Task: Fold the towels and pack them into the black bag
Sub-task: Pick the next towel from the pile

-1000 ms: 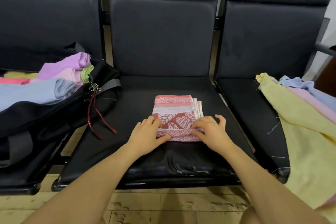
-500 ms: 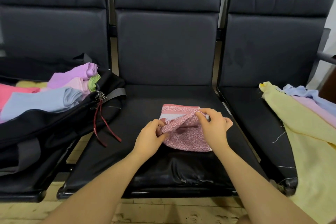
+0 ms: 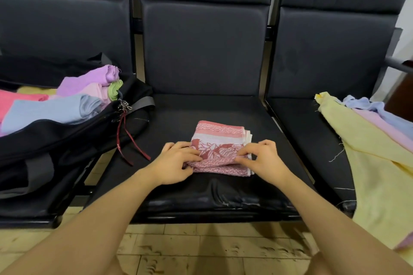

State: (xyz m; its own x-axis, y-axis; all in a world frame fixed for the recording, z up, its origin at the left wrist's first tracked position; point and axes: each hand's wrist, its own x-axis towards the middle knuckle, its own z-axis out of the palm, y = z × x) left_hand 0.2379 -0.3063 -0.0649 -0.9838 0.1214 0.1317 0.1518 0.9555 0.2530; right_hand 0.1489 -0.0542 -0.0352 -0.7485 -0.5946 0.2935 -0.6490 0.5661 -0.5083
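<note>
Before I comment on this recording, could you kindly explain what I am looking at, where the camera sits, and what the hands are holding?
There is no machine here: a person wears a wide-angle camera on the head, so the single view looks forward and down at their own bare arms. In front is a row of black seats. On the middle seat lies a folded red-and-white patterned towel. The left hand and the right hand both pinch its near edge, mid-fold. On the left seat sits the open black bag, already holding folded towels in purple, pink, green and blue. On the right seat a pile of unfolded towels waits, with a yellow towel on top.
</note>
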